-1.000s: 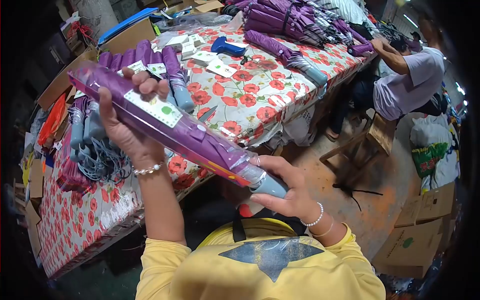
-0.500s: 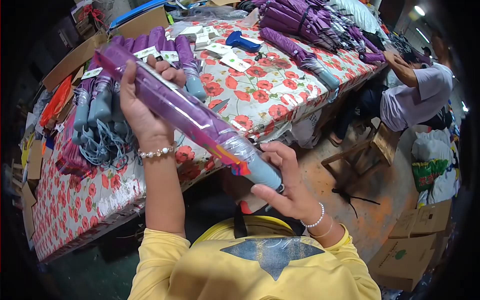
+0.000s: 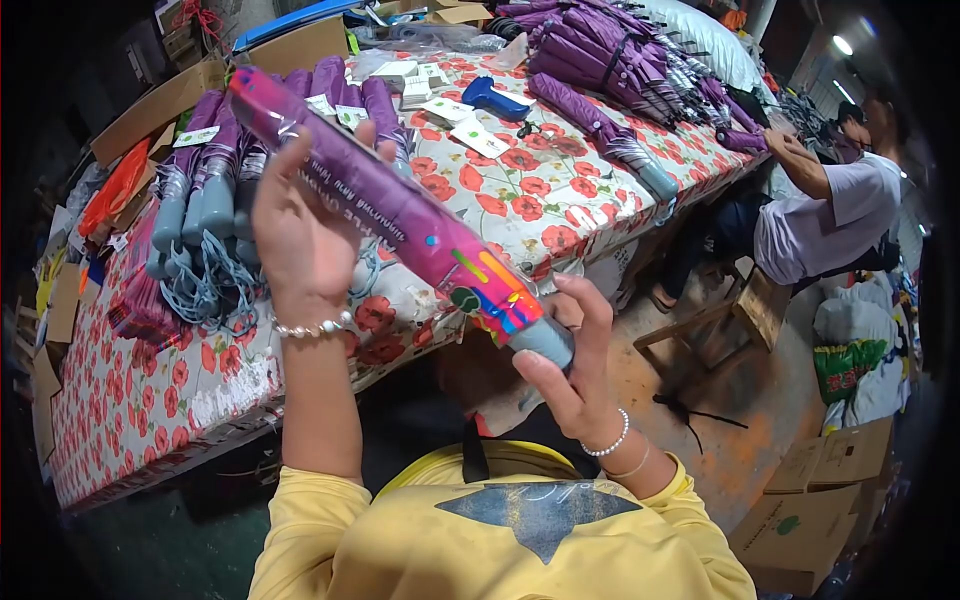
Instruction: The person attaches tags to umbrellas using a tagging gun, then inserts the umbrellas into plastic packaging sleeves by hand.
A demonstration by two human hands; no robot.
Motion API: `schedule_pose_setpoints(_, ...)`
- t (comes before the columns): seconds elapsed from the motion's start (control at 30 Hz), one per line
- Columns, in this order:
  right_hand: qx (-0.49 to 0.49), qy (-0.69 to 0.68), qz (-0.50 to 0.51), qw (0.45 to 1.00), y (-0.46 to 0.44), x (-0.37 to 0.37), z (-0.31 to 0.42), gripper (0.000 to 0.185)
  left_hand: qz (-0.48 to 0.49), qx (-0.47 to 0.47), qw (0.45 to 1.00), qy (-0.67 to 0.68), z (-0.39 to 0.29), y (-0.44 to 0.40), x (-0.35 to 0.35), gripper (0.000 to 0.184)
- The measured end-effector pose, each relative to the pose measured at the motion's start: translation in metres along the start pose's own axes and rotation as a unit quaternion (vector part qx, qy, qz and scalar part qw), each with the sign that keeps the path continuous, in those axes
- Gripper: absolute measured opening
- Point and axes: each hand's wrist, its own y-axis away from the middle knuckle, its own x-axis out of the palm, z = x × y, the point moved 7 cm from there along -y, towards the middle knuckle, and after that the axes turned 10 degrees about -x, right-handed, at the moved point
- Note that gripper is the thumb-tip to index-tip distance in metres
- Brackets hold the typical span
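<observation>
Held slantwise above the tabletop [image 3: 100,440], the sleeved umbrella [image 3: 400,215] looks light, firm, slippery in plastic, best gripped by its grey handle, where the right hand [image 3: 580,370] curls, left hand [image 3: 315,225] half-open beneath.

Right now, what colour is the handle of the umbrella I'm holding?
Grey-blue, clearest in the head view.

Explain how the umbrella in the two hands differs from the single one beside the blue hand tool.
The held umbrella is in a printed sleeve; the table umbrella shows none. The held umbrella slants between left hand and right hand; the table umbrella lies on the flowered cloth. Both are purple with grey-blue handles.
</observation>
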Motion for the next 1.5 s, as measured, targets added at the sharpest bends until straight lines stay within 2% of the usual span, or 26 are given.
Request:
schedule_pose_setpoints(0.03, 0.007, -0.056, -0.020, 0.998, -0.002, 0.000, -0.003, 0.059, -0.001, 0.030, 0.999, -0.042, 0.005, 0.004, 0.007, 0.045)
schedule_pose_setpoints(0.1, 0.168, -0.285, -0.100, 0.938, 0.001, 0.005, -0.017, 0.062, 0.022, 0.034, 0.994, -0.102, 0.025, 0.013, 0.019, 0.056)
schedule_pose_setpoints(0.13, 0.246, -0.392, -0.137, 0.876, 0.004, 0.013, -0.021, 0.064, 0.034, -0.005, 0.995, -0.091, 0.039, 0.013, 0.018, 0.059)
schedule_pose_setpoints(0.17, 0.260, -0.389, -0.132, 0.874, 0.001, 0.018, -0.021, 0.064, 0.071, -0.037, 0.993, -0.087, 0.052, 0.019, 0.030, 0.060)
schedule_pose_setpoints(0.27, 0.188, -0.240, -0.068, 0.950, 0.000, 0.022, -0.017, 0.065, 0.053, -0.075, 0.996, -0.018, 0.068, 0.005, 0.016, 0.044)
schedule_pose_setpoints(0.33, 0.072, -0.122, -0.045, 0.989, -0.004, 0.014, -0.004, 0.061, -0.004, -0.037, 0.999, 0.012, 0.059, 0.001, 0.009, 0.038)
schedule_pose_setpoints(0.4, -0.047, -0.023, -0.032, 0.998, -0.003, 0.015, -0.006, 0.062, -0.034, -0.021, 0.999, 0.016, 0.055, 0.003, 0.011, 0.034)
schedule_pose_setpoints(0.57, -0.083, 0.090, -0.051, 0.991, -0.007, 0.018, -0.004, 0.062, -0.034, -0.012, 0.999, 0.007, 0.069, 0.022, 0.026, 0.025)
schedule_pose_setpoints(0.63, -0.055, 0.111, -0.044, 0.991, -0.001, 0.014, -0.008, 0.064, -0.042, -0.001, 0.999, 0.013, 0.067, 0.025, 0.025, 0.023)
schedule_pose_setpoints(0.73, -0.037, 0.223, 0.001, 0.974, -0.018, 0.011, 0.008, 0.063, -0.061, 0.003, 0.996, -0.069, 0.062, 0.024, 0.012, 0.023)
schedule_pose_setpoints(0.77, -0.044, 0.199, 0.078, 0.976, -0.020, 0.017, 0.002, 0.060, -0.074, 0.030, 0.994, -0.077, 0.056, 0.026, 0.008, 0.022)
schedule_pose_setpoints(0.8, 0.020, 0.068, 0.049, 0.996, -0.009, 0.022, -0.013, 0.057, -0.090, 0.059, 0.991, -0.085, 0.050, 0.026, 0.006, 0.021)
schedule_pose_setpoints(0.87, 0.023, -0.009, 0.037, 0.999, 0.001, 0.034, -0.013, 0.055, -0.072, 0.122, 0.984, -0.109, 0.021, 0.035, 0.016, 0.021)
schedule_pose_setpoints(0.9, 0.065, -0.104, 0.005, 0.992, 0.005, 0.043, -0.010, 0.053, -0.063, 0.168, 0.976, -0.122, 0.004, 0.041, 0.017, 0.021)
schedule_pose_setpoints(0.93, 0.028, -0.077, 0.020, 0.996, 0.012, 0.046, -0.016, 0.050, -0.052, 0.208, 0.968, -0.133, -0.012, 0.047, 0.019, 0.021)
schedule_pose_setpoints(1.0, 0.042, -0.043, 0.103, 0.993, 0.011, 0.059, -0.011, 0.046, -0.069, 0.197, 0.963, -0.172, -0.042, 0.062, 0.008, 0.024)
schedule_pose_setpoints(1.03, 0.069, -0.101, 0.130, 0.984, 0.009, 0.068, -0.011, 0.039, -0.079, 0.220, 0.957, -0.170, -0.059, 0.072, 0.003, 0.023)
schedule_pose_setpoints(1.07, 0.019, -0.087, 0.165, 0.982, 0.004, 0.076, -0.012, 0.043, -0.088, 0.241, 0.952, -0.168, -0.073, 0.081, -0.001, 0.022)
schedule_pose_setpoints(1.13, -0.122, 0.017, 0.096, 0.988, -0.012, 0.081, 0.007, 0.049, -0.127, 0.249, 0.946, -0.164, -0.084, 0.091, -0.017, 0.033)
schedule_pose_setpoints(1.2, -0.241, 0.006, 0.018, 0.970, -0.023, 0.087, 0.014, 0.056, -0.168, 0.245, 0.946, -0.130, -0.078, 0.101, -0.030, 0.041)
schedule_pose_setpoints(1.23, -0.274, 0.047, 0.017, 0.961, -0.031, 0.094, 0.023, 0.054, -0.164, 0.221, 0.956, -0.101, -0.066, 0.100, -0.034, 0.051)
schedule_pose_setpoints(1.27, -0.290, 0.081, 0.029, 0.953, -0.033, 0.101, 0.027, 0.052, -0.170, 0.165, 0.969, -0.063, -0.049, 0.103, -0.029, 0.051)
schedule_pose_setpoints(1.3, -0.311, 0.073, 0.026, 0.947, -0.036, 0.106, 0.031, 0.050, -0.117, 0.134, 0.982, -0.057, -0.032, 0.097, -0.030, 0.049)
schedule_pose_setpoints(1.33, -0.335, 0.066, 0.024, 0.940, -0.039, 0.113, 0.035, 0.048, -0.117, 0.150, 0.980, -0.051, -0.030, 0.100, -0.026, 0.042)
schedule_pose_setpoints(1.4, -0.339, 0.025, 0.069, 0.938, -0.047, 0.126, 0.046, 0.046, -0.110, 0.089, 0.989, -0.042, -0.030, 0.105, -0.033, 0.035)
schedule_pose_setpoints(1.5, -0.328, -0.006, 0.122, 0.937, -0.043, 0.145, 0.041, 0.040, -0.078, 0.163, 0.982, -0.050, -0.057, 0.124, -0.030, 0.029)
